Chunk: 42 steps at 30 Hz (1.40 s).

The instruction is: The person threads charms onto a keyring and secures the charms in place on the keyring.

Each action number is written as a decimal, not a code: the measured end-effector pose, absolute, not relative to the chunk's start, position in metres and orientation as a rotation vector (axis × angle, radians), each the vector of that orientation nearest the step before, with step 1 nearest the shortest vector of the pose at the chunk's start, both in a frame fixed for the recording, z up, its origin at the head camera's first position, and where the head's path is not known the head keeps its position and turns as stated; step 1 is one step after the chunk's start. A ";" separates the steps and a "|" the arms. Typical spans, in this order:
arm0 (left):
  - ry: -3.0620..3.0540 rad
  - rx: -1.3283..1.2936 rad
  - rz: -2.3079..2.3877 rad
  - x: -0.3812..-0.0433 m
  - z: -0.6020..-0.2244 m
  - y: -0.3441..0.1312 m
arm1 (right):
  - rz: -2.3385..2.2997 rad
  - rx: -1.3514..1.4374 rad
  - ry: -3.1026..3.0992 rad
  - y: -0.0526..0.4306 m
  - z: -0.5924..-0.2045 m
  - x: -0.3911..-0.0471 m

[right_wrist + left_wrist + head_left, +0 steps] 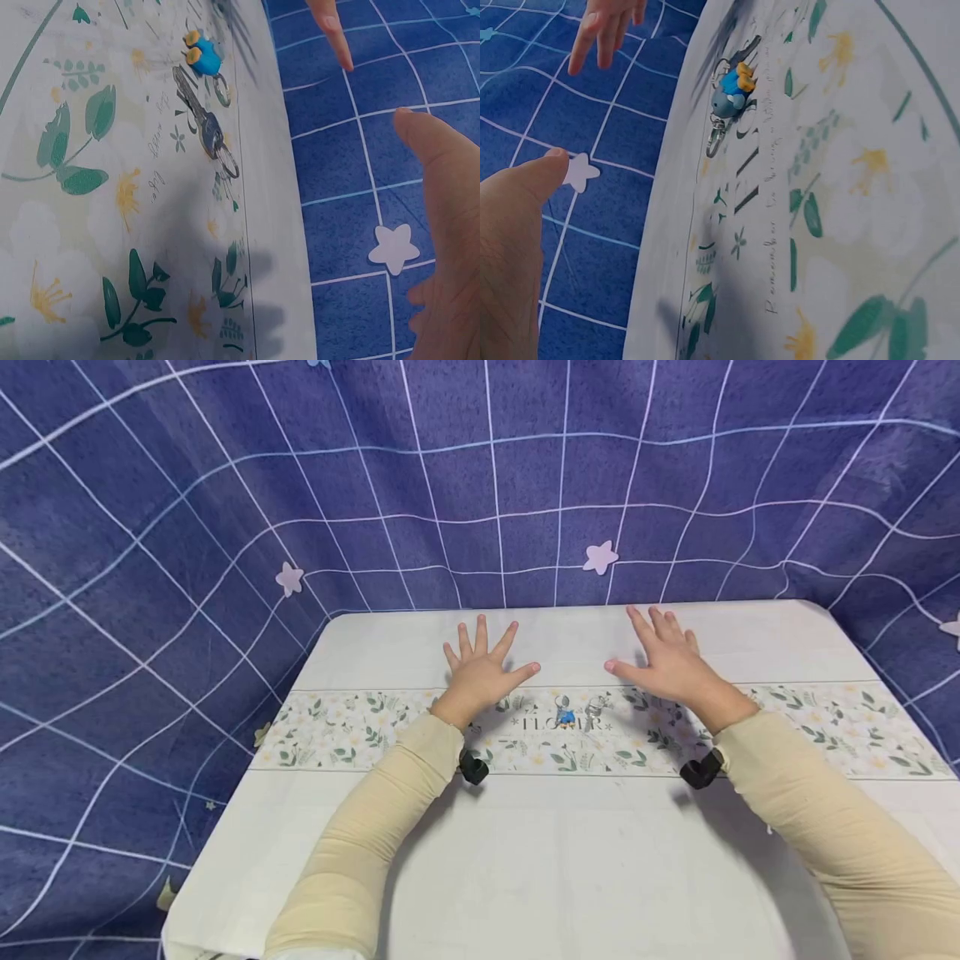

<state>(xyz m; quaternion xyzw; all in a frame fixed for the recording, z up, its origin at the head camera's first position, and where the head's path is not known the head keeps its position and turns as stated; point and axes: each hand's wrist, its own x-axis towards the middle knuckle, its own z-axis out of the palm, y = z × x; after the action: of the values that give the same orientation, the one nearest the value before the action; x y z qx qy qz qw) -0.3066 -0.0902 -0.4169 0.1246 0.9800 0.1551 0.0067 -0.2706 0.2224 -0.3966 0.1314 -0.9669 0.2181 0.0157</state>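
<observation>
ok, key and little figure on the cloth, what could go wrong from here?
1. The figure and key lie close together, so going for one may nudge the other.
2. The key is thin and lies on the tablecloth; fingers might slip or bunch the fabric.
3. The left grip and right grip are spread open on either side; closing in together, they could bump.

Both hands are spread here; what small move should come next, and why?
I'd probably lower the right hand toward the key, ready to pinch it. Neither it nor the left hand holds anything, and the key lies on the floral band between them, on the right hand's side of the blue figurine.
</observation>
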 end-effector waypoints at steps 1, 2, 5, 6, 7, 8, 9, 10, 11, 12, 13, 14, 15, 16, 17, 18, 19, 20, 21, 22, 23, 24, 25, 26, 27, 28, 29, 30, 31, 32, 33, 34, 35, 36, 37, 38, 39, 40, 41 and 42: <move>3.067 0.390 0.483 -0.306 -0.417 -0.090 | 0.678 0.409 -3.009 0.222 -0.397 -0.270; 3.066 0.389 0.480 -0.306 -0.417 -0.090 | 0.679 0.410 -3.008 0.222 -0.396 -0.270; 3.069 0.387 0.469 -0.306 -0.417 -0.088 | 0.697 0.411 -2.997 0.220 -0.395 -0.269; 3.069 0.388 0.467 -0.306 -0.417 -0.088 | 0.708 0.413 -2.990 0.220 -0.395 -0.269; 3.068 0.393 0.481 -0.305 -0.417 -0.088 | 0.724 0.415 -2.978 0.219 -0.396 -0.269; 3.065 0.394 0.482 -0.305 -0.417 -0.087 | 0.746 0.414 -2.967 0.219 -0.396 -0.269; 3.064 0.397 0.486 -0.305 -0.418 -0.087 | 0.768 0.418 -2.954 0.218 -0.397 -0.270; 3.061 0.397 0.490 -0.305 -0.418 -0.087 | 0.790 0.421 -2.942 0.217 -0.398 -0.271; 3.059 0.401 0.497 -0.304 -0.418 -0.086 | 0.809 0.421 -2.932 0.216 -0.399 -0.271; 3.057 0.402 0.504 -0.304 -0.419 -0.086 | 0.828 0.420 -2.921 0.214 -0.401 -0.272; 3.059 0.403 0.506 -0.303 -0.419 -0.086 | 0.844 0.417 -2.912 0.213 -0.403 -0.272; 3.062 0.403 0.500 -0.303 -0.420 -0.086 | 0.858 0.416 -2.904 0.212 -0.405 -0.273; 3.063 0.403 0.503 -0.302 -0.421 -0.086 | 0.868 0.416 -2.897 0.211 -0.407 -0.274; 3.064 0.402 0.500 -0.302 -0.423 -0.085 | 0.881 0.413 -2.892 0.211 -0.410 -0.274; 3.065 0.402 0.502 -0.301 -0.424 -0.085 | 0.892 0.412 -2.884 0.211 -0.413 -0.274; 3.065 0.402 0.499 -0.301 -0.426 -0.084 | 0.904 0.414 -2.877 0.211 -0.415 -0.274; 3.066 0.404 0.488 -0.301 -0.428 -0.083 | 0.916 0.417 -2.869 0.211 -0.418 -0.275; 3.063 0.405 0.485 -0.300 -0.430 -0.082 | 0.930 0.420 -2.862 0.210 -0.421 -0.274; 3.059 0.406 0.489 -0.299 -0.432 -0.081 | 0.941 0.421 -2.859 0.211 -0.424 -0.274; 3.055 0.412 0.496 -0.299 -0.434 -0.079 | 0.948 0.423 -2.855 0.211 -0.427 -0.274; 3.049 0.417 0.503 -0.298 -0.437 -0.077 | 0.949 0.422 -2.851 0.211 -0.430 -0.274; 3.041 0.423 0.502 -0.298 -0.439 -0.075 | 0.955 0.420 -2.850 0.212 -0.433 -0.274; 3.033 0.426 0.506 -0.297 -0.441 -0.072 | 0.961 0.416 -2.850 0.212 -0.436 -0.274; 3.027 0.428 0.517 -0.296 -0.444 -0.070 | 0.962 0.413 -2.850 0.212 -0.438 -0.274; 3.022 0.432 0.528 -0.296 -0.446 -0.068 | 0.965 0.412 -2.849 0.212 -0.440 -0.273; 3.022 0.437 0.536 -0.296 -0.447 -0.066 | 0.970 0.410 -2.845 0.212 -0.442 -0.273; 3.022 0.442 0.540 -0.295 -0.449 -0.064 | 0.975 0.406 -2.843 0.212 -0.444 -0.273; 3.023 0.448 0.547 -0.295 -0.451 -0.062 | 0.983 0.405 -2.843 0.211 -0.446 -0.273; 3.023 0.456 0.564 -0.295 -0.452 -0.060 | 0.988 0.401 -2.845 0.211 -0.447 -0.272; 3.023 0.465 0.576 -0.295 -0.453 -0.059 | 0.989 0.401 -2.846 0.211 -0.448 -0.272; 3.018 0.473 0.587 -0.294 -0.454 -0.058 | 0.992 0.403 -2.849 0.210 -0.449 -0.271; 3.012 0.484 0.606 -0.294 -0.454 -0.057 | 0.993 0.403 -2.850 0.210 -0.450 -0.271; 3.002 0.493 0.627 -0.294 -0.455 -0.056 | 0.995 0.407 -2.850 0.210 -0.452 -0.270; 2.990 0.501 0.647 -0.294 -0.456 -0.055 | 1.001 0.412 -2.848 0.210 -0.452 -0.270; 2.979 0.511 0.672 -0.294 -0.457 -0.054 | 1.009 0.417 -2.845 0.210 -0.453 -0.270; 2.968 0.519 0.695 -0.293 -0.459 -0.054 | 1.018 0.425 -2.840 0.209 -0.454 -0.270; 2.955 0.527 0.726 -0.293 -0.460 -0.053 | 1.029 0.434 -2.837 0.209 -0.456 -0.270; 2.945 0.541 0.752 -0.292 -0.462 -0.053 | 1.039 0.438 -2.836 0.209 -0.457 -0.270; 2.937 0.556 0.765 -0.292 -0.464 -0.053 | 1.045 0.445 -2.834 0.209 -0.458 -0.270; 2.934 0.577 0.775 -0.291 -0.465 -0.052 | 1.051 0.449 -2.831 0.208 -0.459 -0.270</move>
<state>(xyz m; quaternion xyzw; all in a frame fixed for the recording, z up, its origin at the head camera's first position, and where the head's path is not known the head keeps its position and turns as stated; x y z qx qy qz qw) -0.2913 -0.0522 -0.4653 0.1869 0.9495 0.2508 0.0264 -0.2696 0.2084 -0.4593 0.1470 -0.9263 0.3441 0.0442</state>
